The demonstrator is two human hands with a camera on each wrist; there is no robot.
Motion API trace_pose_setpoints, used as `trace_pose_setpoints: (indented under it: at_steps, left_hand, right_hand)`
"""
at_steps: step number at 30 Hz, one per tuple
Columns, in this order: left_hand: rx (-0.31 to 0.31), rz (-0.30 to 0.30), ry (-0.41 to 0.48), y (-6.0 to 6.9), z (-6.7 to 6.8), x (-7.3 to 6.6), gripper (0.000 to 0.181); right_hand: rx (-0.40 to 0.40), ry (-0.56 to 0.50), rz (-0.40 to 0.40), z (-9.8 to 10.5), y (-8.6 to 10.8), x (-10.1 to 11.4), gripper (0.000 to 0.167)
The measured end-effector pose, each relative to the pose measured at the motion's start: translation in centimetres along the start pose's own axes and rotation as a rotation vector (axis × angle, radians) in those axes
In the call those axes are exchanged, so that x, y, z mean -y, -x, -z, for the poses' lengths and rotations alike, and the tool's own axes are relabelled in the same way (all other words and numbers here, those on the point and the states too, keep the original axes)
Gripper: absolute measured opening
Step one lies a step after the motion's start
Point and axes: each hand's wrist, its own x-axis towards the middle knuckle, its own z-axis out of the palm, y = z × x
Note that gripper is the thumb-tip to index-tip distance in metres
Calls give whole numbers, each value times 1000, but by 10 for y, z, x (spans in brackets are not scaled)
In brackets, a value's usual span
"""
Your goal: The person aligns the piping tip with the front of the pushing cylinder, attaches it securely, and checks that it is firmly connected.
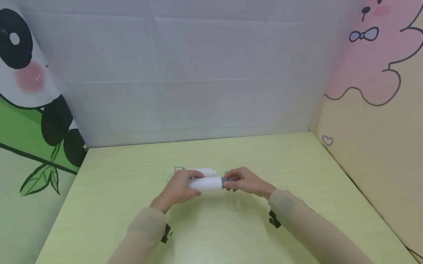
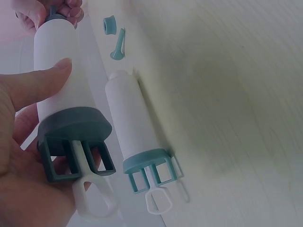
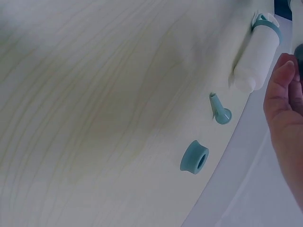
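My left hand (image 1: 179,188) grips the white barrel of an icing syringe (image 1: 209,184), held level above the table. In the left wrist view the thumb lies along the barrel, above a dark teal-grey end cap (image 2: 75,125) with finger loops and a white ring-ended plunger (image 2: 94,196). At the opposite end my right hand (image 1: 248,181) pinches a dark collar with a narrow tip (image 2: 55,15); fingers partly hide it. Behind, a second white icing syringe (image 2: 130,113) with a lighter teal cap lies on the table.
Beyond the second syringe's tip lie a small teal nozzle (image 3: 219,111) and a flared teal collar (image 3: 194,157), close to the table edge. A white sheet (image 1: 186,64) rises behind the pale wood table (image 1: 226,246). Painted walls stand on both sides.
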Motion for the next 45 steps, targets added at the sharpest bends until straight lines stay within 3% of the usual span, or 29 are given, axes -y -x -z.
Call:
trace_pose_setpoints:
  at_steps: [11, 17, 27, 34, 39, 45]
  left_hand:
    - [-18, -20, -6, 5, 1, -1, 44]
    - [-31, -34, -47, 4, 5, 4, 47]
    - [-33, -11, -37, 4, 4, 10, 45]
    - [-29, -42, 16, 7, -2, 9, 41]
    - [-35, -52, -21, 8, -4, 6, 39]
    - [-26, -61, -72, 8, -6, 1, 39]
  right_hand:
    - [-4, -58, -4, -2, -2, -9, 28]
    - [-6, -56, 32, -4, -4, -16, 41]
    - [-41, -6, 47, -2, -17, -40, 48]
    - [-65, 78, 71, -9, -17, -38, 38]
    - [-63, 137, 82, -9, -18, -37, 31]
    - [-11, 99, 60, -4, -19, -42, 28]
